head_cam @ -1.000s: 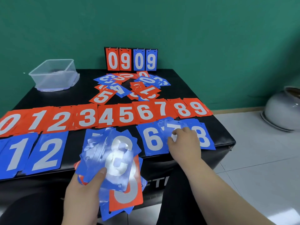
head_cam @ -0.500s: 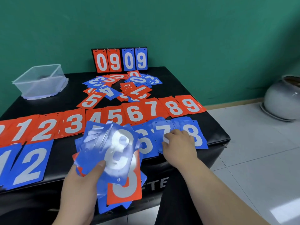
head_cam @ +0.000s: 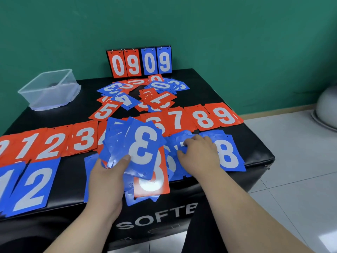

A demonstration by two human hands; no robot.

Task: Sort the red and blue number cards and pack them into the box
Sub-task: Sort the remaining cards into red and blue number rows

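Clear box (head_cam: 49, 88) far left on table (head_cam: 255, 148); scoreboard (head_cam: 139, 62) reading 0909 at back, loose cards (head_cam: 145, 95) heaped before it. Left hand (head_cam: 107, 179) clamped on fan (head_cam: 116, 141) above near edge, hiding part of red row (head_cam: 200, 119), top blue 3 (head_cam: 144, 145) upright, long axis pointing away. Right hand (head_cam: 200, 154) bent over blue 7 (head_cam: 177, 141), grip unclear; "SOFTE" on table front.

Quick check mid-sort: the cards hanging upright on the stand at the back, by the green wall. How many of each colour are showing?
Red cards: 2 (a 0 and a 9)
Blue cards: 2 (a 0 and a 9)
Total: 4
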